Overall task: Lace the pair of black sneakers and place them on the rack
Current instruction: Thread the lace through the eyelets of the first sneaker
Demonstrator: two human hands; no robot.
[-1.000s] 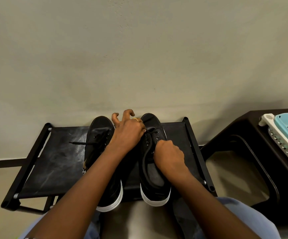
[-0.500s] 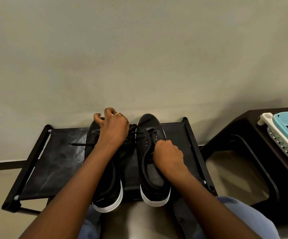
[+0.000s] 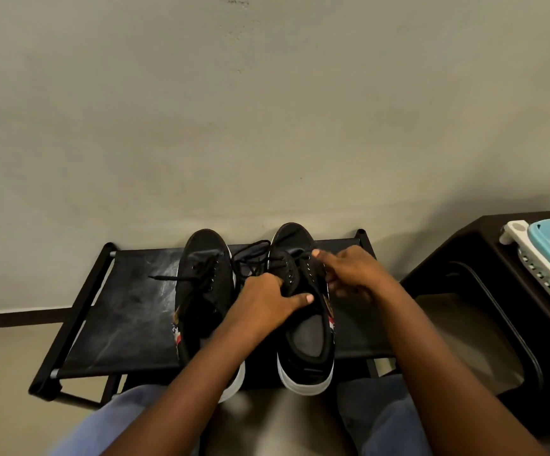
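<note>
Sneakers: both on rack (image 3: 79,311), toes to wall; right sneaker (image 3: 303,311) being laced.
Left hand (image 3: 267,299): grips its tongue edge, thumb across, likely to steady it.
Right hand (image 3: 352,274): fingers curled at the eyelets; lace pinch unclear.
Left sneaker (image 3: 203,284): lace (image 3: 168,277) loose.
Hidden: right-hand fingertips.

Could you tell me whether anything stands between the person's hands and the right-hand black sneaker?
Nothing visible does. The left hand already grips the tongue of the right-hand black white-soled sneaker, the right hand touches its eyelet side, and it sits on the black fabric rack.
</note>
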